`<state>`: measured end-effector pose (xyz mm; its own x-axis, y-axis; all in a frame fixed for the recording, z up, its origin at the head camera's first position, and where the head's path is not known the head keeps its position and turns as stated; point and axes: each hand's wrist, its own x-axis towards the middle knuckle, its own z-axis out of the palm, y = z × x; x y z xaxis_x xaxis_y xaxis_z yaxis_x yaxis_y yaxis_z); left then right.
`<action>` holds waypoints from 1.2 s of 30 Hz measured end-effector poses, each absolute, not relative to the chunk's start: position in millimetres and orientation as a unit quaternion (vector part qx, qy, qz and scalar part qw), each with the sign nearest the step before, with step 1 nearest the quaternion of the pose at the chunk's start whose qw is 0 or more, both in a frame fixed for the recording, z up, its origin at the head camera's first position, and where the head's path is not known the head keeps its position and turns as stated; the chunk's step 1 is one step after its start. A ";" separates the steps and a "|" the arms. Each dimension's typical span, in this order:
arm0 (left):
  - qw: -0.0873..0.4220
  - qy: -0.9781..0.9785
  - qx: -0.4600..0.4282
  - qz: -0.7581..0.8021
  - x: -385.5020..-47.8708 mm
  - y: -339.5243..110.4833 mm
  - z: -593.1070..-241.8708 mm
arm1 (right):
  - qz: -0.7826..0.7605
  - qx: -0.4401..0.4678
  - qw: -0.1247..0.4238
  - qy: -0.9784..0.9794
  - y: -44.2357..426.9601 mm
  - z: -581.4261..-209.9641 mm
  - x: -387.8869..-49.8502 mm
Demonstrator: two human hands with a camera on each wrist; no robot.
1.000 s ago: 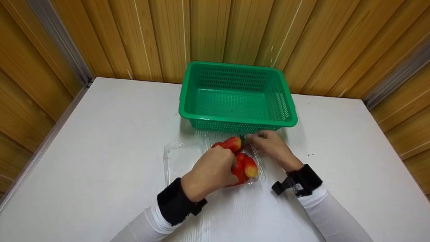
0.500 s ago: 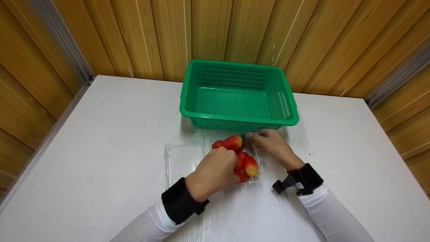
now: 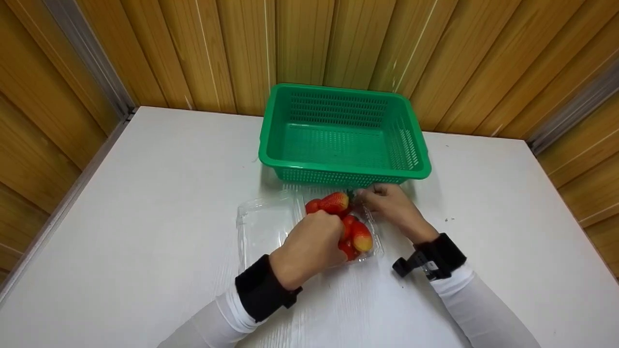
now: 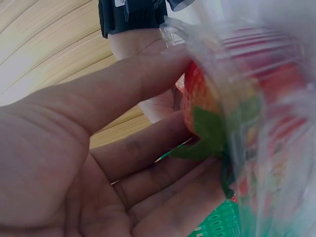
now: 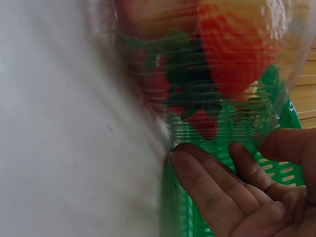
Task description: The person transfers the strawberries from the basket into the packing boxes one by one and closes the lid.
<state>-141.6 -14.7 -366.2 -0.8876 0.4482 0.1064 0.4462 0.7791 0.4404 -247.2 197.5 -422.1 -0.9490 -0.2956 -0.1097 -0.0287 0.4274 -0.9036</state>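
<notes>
A clear plastic clamshell box (image 3: 267,220) lies unfolded on the table, its lid half to the left. Several red strawberries (image 3: 362,237) with yellowish ends fill the right half. My left hand (image 3: 312,244) reaches over into that half. In the left wrist view its thumb and fingers hold a strawberry (image 4: 197,101) with green leaves, beside the box's wall. My right hand (image 3: 394,208) is at the box's far right corner, near a green leafy top. In the right wrist view its thumb and fingers (image 5: 205,190) pinch the box's edge.
A green plastic basket (image 3: 343,169) with slotted sides stands just behind the box, nothing visible in it. The white table (image 3: 145,217) meets wood-look panels (image 3: 309,43) at the back and sides.
My left hand has shifted slightly to the right among the strawberries, and those near it have moved a little. The right hand stays at the box's corner.
</notes>
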 end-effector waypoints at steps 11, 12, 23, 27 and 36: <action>0.003 0.943 0.237 0.235 -141.0 -14.9 -364.2 | -0.519 -0.098 0.123 0.840 197.7 -421.6 -246.8; 0.004 0.943 0.237 0.235 -140.8 -14.9 -363.6 | -0.519 -0.098 0.122 0.840 197.6 -421.7 -246.8; 0.029 0.919 0.226 0.320 -143.6 -37.1 -335.6 | -0.536 -0.091 0.134 0.828 198.1 -421.8 -247.7; 0.005 0.912 0.214 0.351 -147.9 -56.6 -319.5 | -0.540 -0.099 0.133 0.825 199.0 -421.4 -247.4; -0.029 0.918 0.156 0.362 -163.5 -112.7 -308.9 | -0.538 -0.102 0.130 0.826 198.1 -422.1 -247.2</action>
